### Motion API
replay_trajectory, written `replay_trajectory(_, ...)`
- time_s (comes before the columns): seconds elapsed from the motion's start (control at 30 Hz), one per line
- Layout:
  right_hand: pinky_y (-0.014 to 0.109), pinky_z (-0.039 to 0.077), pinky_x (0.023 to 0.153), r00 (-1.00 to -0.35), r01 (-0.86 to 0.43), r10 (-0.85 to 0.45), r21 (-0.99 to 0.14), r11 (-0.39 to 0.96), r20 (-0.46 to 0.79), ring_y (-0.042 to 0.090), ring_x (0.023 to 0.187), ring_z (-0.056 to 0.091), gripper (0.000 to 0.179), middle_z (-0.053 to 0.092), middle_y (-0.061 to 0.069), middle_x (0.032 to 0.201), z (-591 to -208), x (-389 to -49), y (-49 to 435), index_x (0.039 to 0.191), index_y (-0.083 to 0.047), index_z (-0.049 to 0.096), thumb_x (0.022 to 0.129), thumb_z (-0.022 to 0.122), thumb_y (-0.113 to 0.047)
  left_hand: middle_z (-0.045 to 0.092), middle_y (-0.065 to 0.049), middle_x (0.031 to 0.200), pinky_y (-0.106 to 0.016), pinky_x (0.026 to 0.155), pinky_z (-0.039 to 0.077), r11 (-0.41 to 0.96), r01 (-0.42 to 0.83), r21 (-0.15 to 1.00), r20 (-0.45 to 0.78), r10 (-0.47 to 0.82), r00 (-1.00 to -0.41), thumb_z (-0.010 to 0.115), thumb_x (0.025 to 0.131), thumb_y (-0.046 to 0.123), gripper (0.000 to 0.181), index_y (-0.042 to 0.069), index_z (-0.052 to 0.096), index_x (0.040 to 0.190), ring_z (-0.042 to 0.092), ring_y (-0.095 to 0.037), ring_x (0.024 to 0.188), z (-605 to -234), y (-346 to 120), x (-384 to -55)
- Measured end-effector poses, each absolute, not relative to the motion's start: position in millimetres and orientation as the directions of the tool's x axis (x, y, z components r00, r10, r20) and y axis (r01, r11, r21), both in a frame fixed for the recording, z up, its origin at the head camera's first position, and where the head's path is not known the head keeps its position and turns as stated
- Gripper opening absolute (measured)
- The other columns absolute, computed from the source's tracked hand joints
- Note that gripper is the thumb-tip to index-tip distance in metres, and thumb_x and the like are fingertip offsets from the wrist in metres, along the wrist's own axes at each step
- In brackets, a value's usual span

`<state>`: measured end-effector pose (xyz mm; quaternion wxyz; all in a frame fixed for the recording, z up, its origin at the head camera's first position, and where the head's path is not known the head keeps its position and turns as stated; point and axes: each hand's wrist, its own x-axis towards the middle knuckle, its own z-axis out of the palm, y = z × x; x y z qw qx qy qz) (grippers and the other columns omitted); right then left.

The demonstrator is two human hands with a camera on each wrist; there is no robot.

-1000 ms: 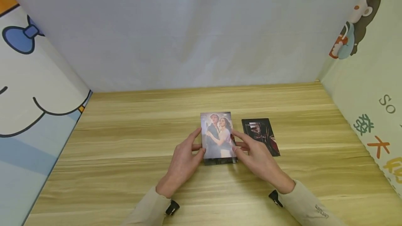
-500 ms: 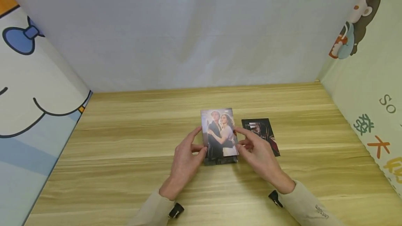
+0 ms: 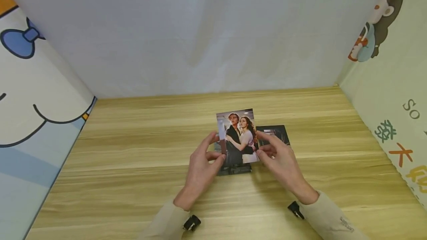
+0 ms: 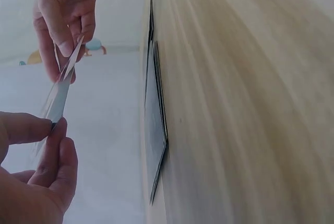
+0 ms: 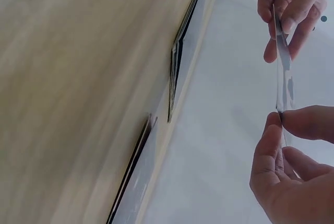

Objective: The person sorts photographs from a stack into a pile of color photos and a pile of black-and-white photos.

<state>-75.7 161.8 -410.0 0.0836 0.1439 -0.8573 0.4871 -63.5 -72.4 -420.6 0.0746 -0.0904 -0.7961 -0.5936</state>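
A glossy photo card (image 3: 241, 138) printed with two people embracing is held up between both hands, slightly tilted. My left hand (image 3: 204, 166) pinches its left edge between thumb and fingers; my right hand (image 3: 281, 160) pinches the right edge. In the left wrist view the raised card (image 4: 61, 96) shows nearly edge-on, well above the table. Below it lies a stack of cards (image 3: 235, 170), mostly hidden by the raised card in the head view. A dark pile of cards (image 3: 284, 136) lies to the right, partly behind my right hand.
Both piles lie flat on the wood-grain table (image 3: 140, 151). A pale curtain (image 3: 173, 40) stands behind the table's far edge. Cartoon-printed panels, the left panel (image 3: 43, 84) and right panel (image 3: 383, 95), border the sides.
The photo card has risen off the stack and moved slightly right and away from me, turning a little. Both hands have moved with it, keeping hold. More of the stack shows.
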Motion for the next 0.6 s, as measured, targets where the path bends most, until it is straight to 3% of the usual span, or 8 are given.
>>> replay_trajectory(0.07, 0.025, 0.061, 0.072, -0.944, -0.33, -0.16, -0.817, 0.473, 0.289, 0.027, 0.092, 0.072, 0.052, 0.067, 0.02, 0.126, -409.8, -75.8, 164.4, 0.139, 0.002, 0.062, 0.089, 0.071, 0.012, 0.061, -0.021, 0.139, -0.023, 0.065, 0.059, 0.276, 0.241, 0.93, 0.234, 0.058, -0.97, 0.072, 0.088, -0.01, 0.071, -0.002, 0.045, 0.152, 0.076, -0.025, 0.086, -420.1, -69.1, -64.6)
replay_trajectory(0.33, 0.019, 0.059, 0.081, -0.949, -0.315, -0.128, -0.824, 0.47, 0.29, 0.023, 0.095, 0.071, 0.049, 0.067, 0.012, 0.114, -408.9, -72.4, 175.0, 0.14, -0.001, 0.063, 0.092, 0.069, 0.008, 0.065, -0.017, 0.128, -0.03, 0.069, 0.061, 0.3, 0.293, 0.908, 0.288, 0.063, -0.956, 0.073, 0.087, -0.011, 0.065, 0.001, 0.055, 0.147, 0.075, -0.025, 0.087, -421.1, -57.2, -68.2)
replay_trajectory(0.6, 0.015, 0.057, 0.081, -0.95, -0.307, -0.114, -0.808, 0.503, 0.29, 0.024, 0.095, 0.07, 0.05, 0.066, 0.011, 0.11, -407.3, -72.1, 187.7, 0.142, -0.001, 0.062, 0.093, 0.069, 0.006, 0.07, -0.019, 0.116, -0.029, 0.079, 0.063, 0.299, 0.354, 0.886, 0.342, 0.092, -0.935, 0.072, 0.088, -0.012, 0.063, -0.005, 0.052, 0.148, 0.075, -0.029, 0.091, -422.8, -42.5, -71.7)
